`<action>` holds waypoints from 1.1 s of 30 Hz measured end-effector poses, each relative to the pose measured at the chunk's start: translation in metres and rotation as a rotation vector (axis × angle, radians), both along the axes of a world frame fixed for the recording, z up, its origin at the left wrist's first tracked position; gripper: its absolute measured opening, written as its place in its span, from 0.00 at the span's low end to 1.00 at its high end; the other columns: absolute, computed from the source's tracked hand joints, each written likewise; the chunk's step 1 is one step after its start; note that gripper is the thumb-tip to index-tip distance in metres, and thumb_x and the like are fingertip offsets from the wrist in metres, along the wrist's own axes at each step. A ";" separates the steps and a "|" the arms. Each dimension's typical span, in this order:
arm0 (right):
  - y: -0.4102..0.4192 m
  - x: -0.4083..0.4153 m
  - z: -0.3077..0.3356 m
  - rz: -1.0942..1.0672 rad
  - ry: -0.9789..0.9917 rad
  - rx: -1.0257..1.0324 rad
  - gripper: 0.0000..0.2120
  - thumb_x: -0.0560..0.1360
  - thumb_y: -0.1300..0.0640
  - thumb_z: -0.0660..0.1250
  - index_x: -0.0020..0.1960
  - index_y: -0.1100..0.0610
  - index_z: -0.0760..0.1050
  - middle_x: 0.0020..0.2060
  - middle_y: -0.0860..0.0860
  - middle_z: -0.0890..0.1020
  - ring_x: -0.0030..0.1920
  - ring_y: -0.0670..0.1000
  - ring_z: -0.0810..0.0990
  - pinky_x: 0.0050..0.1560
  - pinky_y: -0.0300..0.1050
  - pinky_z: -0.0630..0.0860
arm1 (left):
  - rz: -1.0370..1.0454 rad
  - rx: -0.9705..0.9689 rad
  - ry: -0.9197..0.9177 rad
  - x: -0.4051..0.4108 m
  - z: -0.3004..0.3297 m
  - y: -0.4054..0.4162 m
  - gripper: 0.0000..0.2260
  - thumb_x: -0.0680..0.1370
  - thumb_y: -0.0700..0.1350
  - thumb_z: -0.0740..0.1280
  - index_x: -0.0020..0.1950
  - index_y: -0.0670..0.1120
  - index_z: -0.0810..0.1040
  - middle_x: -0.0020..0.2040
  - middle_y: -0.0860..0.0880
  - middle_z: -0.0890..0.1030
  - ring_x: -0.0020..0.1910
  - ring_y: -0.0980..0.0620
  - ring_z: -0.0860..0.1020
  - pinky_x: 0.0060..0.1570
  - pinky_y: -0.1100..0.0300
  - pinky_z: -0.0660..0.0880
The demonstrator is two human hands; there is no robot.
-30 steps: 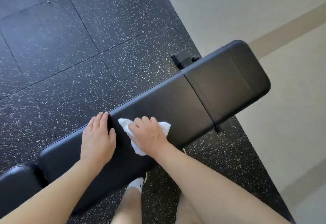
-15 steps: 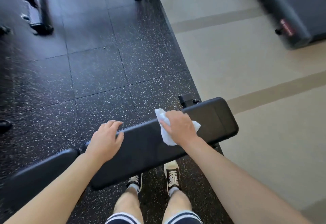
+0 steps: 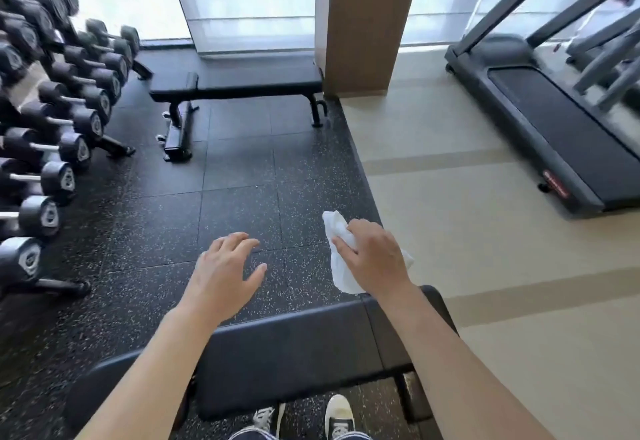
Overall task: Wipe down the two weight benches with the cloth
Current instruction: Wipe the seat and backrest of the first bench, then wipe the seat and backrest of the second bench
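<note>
Head view: both forearms reach forward above the near bench point(image 3: 294, 353), which runs across the bottom of the frame. The left hand point(image 3: 221, 277) hovers palm down, fingers spread and relaxed, grasping nothing. The right hand point(image 3: 375, 258), knuckles up, pinches the white cloth point(image 3: 337, 252), held off the pad. The 2nd bench point(image 3: 242, 81) stands well apart by the window, beside the dumbbell rack point(image 3: 52, 110).

text: none legible | treadmill point(image 3: 568, 149): red label on rear side rail, lettering too blurred to read | dumbbells point(image 3: 57, 176): end-cap markings too small to read
</note>
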State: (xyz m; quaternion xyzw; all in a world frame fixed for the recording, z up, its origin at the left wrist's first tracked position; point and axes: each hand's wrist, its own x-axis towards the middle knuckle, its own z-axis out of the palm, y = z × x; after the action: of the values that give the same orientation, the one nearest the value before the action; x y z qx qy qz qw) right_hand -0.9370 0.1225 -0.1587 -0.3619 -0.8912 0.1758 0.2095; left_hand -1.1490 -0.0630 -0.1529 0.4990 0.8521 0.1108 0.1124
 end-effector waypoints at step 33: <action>-0.069 -0.055 0.090 0.258 0.125 0.000 0.13 0.81 0.45 0.66 0.42 0.50 0.68 0.35 0.43 0.73 0.37 0.49 0.73 0.43 0.46 0.66 | 0.383 0.295 0.100 0.024 0.107 -0.138 0.20 0.82 0.52 0.69 0.73 0.48 0.78 0.74 0.48 0.74 0.75 0.46 0.69 0.74 0.43 0.68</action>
State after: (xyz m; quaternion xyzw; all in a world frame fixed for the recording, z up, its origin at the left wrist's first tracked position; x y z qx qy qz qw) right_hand -0.9917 0.0532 -0.0684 -0.2326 -0.9155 0.2236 0.2403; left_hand -1.1248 -0.2007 -0.0462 0.3443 0.9102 0.2285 -0.0268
